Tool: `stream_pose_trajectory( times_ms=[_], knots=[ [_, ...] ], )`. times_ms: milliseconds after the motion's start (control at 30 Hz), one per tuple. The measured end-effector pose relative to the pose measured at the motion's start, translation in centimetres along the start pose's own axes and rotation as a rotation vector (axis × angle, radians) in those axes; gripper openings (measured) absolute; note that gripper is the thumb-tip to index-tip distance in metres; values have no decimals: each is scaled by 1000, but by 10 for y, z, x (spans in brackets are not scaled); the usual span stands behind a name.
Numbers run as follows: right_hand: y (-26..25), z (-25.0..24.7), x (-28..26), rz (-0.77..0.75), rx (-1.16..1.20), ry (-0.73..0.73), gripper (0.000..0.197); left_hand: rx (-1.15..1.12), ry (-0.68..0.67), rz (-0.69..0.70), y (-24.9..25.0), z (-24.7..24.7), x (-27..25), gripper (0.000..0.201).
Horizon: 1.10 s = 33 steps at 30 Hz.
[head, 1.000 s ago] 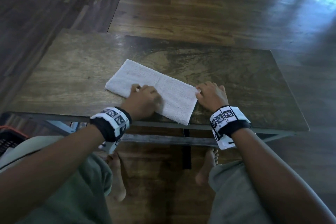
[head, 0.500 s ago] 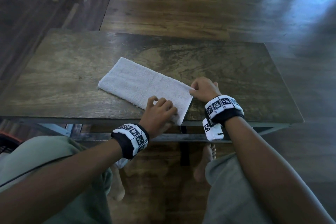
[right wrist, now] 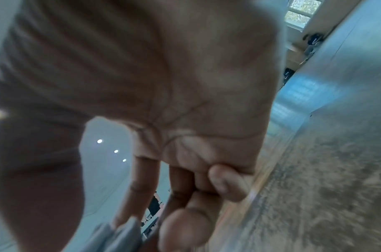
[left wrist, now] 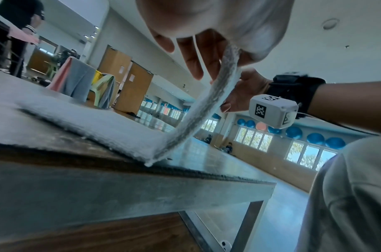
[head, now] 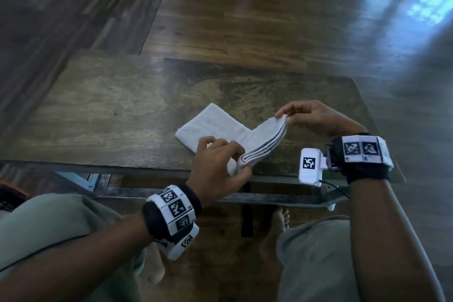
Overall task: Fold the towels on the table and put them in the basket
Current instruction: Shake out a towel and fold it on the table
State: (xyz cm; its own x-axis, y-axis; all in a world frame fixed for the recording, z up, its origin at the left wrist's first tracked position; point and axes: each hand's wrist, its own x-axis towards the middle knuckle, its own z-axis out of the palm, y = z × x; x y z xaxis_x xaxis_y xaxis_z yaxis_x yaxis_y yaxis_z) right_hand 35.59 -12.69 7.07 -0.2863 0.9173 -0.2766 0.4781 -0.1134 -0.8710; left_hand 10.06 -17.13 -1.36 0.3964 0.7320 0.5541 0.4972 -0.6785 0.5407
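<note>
The towel (head: 215, 127) lies folded into a long white strip on the wooden table (head: 103, 115), running from mid-table down toward the near edge, and its right-hand end is up off the wood. Both hands are on that raised end. The left hand (head: 217, 168) pinches the corner nearest the table's front edge, thumb and fingers closed on the stacked layers, whose dark seams show as stripes along the lifted border. The right hand (head: 316, 119) pinches the far corner of the same end, fingertips clamped on the cloth, held above the table toward its right side. The two hands are apart, the short edge of the towel stretched between them. From the left wrist view the towel (left wrist: 111, 129) rests flat on the table (left wrist: 111, 191) and bends up at the near edge into the left hand (left wrist: 208, 25), with the right hand (left wrist: 241, 92) just behind. The right wrist view is blurred: the right hand (right wrist: 168, 95) fills it, a bit of pale cloth showing at the fingertips. A dark basket (head: 8, 197) with a reddish rim peeks in at the left, below the table's near-left corner.
</note>
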Motion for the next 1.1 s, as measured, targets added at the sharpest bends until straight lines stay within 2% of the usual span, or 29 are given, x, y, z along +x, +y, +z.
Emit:
stream_pose_trajectory(
  times_ms=[67,400,567,767,967,1100],
  knots=[
    [-6,-4,2,-10,1,-83,28,-24,57,-13,-4,-9,0,18],
    [-31,21,82,27,-148,-195,29,116,63,-207,-69,-40,-6,28],
    [-21,38,138,105,-354,-127,9,153,-38,-367,-103,-37,4,21],
    [0,58,176,231,-452,-91,15,214,-233,-478,-134,-27,11,27],
    [7,72,180,208,-501,20,25,110,-239,-561,-150,-23,11,35],
    [8,76,183,182,-583,62,22,108,-234,-601,-152,-22,14,22]
  ],
)
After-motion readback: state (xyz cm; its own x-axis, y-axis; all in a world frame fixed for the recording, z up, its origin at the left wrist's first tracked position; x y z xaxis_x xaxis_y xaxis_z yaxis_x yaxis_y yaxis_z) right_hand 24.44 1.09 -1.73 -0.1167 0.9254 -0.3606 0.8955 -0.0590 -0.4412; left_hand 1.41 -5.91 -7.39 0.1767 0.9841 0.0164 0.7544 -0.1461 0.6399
